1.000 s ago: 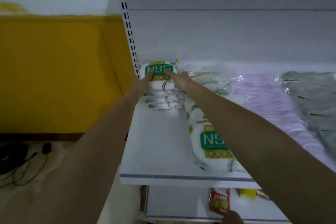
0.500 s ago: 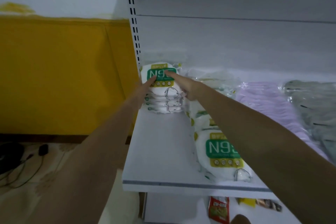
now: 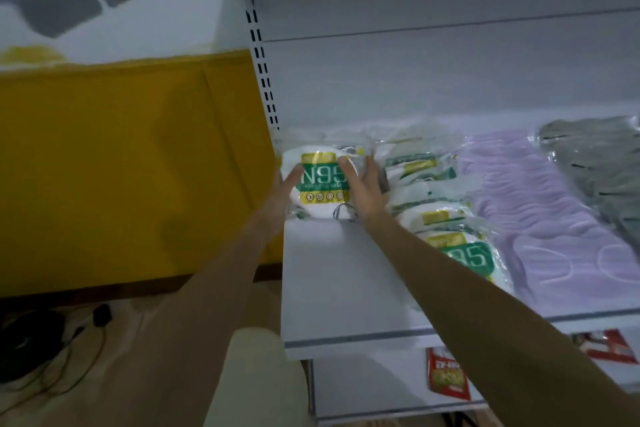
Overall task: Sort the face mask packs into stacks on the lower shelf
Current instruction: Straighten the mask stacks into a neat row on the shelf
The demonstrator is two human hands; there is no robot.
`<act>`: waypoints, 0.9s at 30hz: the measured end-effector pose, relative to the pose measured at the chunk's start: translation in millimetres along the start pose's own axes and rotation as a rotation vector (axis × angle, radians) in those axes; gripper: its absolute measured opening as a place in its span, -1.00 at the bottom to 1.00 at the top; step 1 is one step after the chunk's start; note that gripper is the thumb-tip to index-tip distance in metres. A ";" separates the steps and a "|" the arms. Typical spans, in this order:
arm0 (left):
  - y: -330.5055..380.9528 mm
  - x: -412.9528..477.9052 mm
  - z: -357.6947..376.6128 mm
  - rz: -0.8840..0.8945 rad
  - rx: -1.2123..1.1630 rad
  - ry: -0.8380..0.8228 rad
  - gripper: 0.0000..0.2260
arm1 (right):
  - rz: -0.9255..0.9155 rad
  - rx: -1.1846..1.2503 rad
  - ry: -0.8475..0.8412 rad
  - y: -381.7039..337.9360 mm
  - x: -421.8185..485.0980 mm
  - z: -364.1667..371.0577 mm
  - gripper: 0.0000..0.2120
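Observation:
A stack of white N95 mask packs (image 3: 320, 180) with green and yellow labels stands at the back left corner of the white shelf (image 3: 339, 291). My left hand (image 3: 282, 192) rests with straight fingers on the stack's left side. My right hand (image 3: 363, 185) lies flat with spread fingers against its right side. More N95 packs (image 3: 450, 236) lie in a loose row to the right, partly hidden behind my right forearm. A pile of lilac mask packs (image 3: 540, 218) lies beyond them, and grey mask packs (image 3: 599, 163) sit at the far right.
A slotted shelf upright (image 3: 265, 80) rises just left of the stack. A yellow wall panel (image 3: 121, 166) fills the left. Red packets (image 3: 446, 374) lie on the shelf below. Black cables (image 3: 52, 340) trail on the floor at lower left.
The view has shifted left and nearer to the shelf. My right hand has moved from the top of the stack to its right side, fingers now spread. My left hand stays on the left side.

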State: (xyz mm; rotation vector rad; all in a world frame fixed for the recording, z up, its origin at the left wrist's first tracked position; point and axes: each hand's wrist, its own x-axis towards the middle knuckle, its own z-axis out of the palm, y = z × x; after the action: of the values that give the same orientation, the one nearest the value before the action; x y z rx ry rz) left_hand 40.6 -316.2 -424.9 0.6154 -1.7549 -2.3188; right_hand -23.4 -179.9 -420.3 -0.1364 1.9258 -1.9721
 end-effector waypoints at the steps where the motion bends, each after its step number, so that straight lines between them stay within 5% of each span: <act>1: 0.2 0.2 0.1 -0.002 -0.028 0.002 -0.46 | -0.008 -0.012 0.010 2.8 -0.2 0.5 -0.27; 3: -1.1 4.5 0.0 -0.032 -0.057 0.007 -0.55 | -0.018 -0.024 0.025 4.7 -1.0 3.7 -0.26; 7: -10.2 10.9 0.9 -0.127 0.008 0.088 -0.38 | 0.086 0.023 0.052 7.7 4.0 6.3 -0.42; 16: -18.6 10.9 1.9 0.058 0.101 0.146 -0.79 | -0.050 0.092 0.039 5.4 9.2 4.1 -0.37; 21: -14.4 1.8 -6.2 0.150 0.071 0.152 -0.82 | -0.404 -0.286 0.240 -4.4 13.9 9.6 -0.18; 24: -11.0 -1.4 2.8 0.142 0.151 0.133 -0.63 | -0.635 -0.567 0.301 -11.9 13.4 15.2 -0.39; 27: -18.8 -7.0 10.2 0.155 0.124 0.183 -0.49 | -0.575 -0.963 0.159 -0.9 14.0 18.0 -0.52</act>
State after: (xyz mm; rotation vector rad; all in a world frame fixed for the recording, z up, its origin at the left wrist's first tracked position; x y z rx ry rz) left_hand 44.7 -299.1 -438.9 0.6629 -1.8015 -1.9973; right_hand -30.7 -201.5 -421.1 -0.8808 3.0299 -1.1290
